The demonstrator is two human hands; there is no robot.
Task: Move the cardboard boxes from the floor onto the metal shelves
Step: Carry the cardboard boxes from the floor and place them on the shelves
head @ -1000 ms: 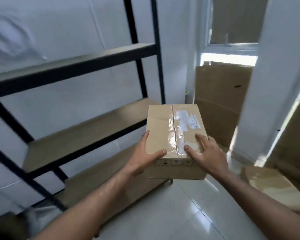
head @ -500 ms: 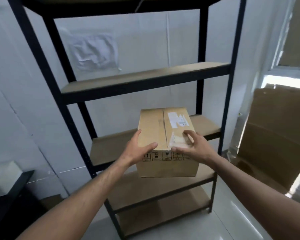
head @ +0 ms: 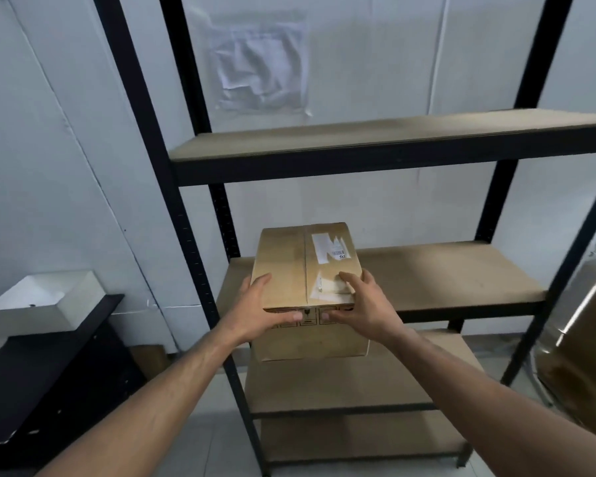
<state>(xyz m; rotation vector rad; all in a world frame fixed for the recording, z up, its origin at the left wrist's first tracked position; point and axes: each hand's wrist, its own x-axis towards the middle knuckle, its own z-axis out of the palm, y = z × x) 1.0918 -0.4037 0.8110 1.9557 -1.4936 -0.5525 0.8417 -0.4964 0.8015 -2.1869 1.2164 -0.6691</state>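
Cardboard, taped along its top seam and bearing a torn white label, forms the box held in front of the black metal shelving unit, at the height of its middle shelf. The left hand grips the box's near left corner, fingers on top and thumb across the front face. The right hand grips the near right corner the same way. Whether the box touches the shelf is unclear. At the left, a white open tray sits on a black desk.
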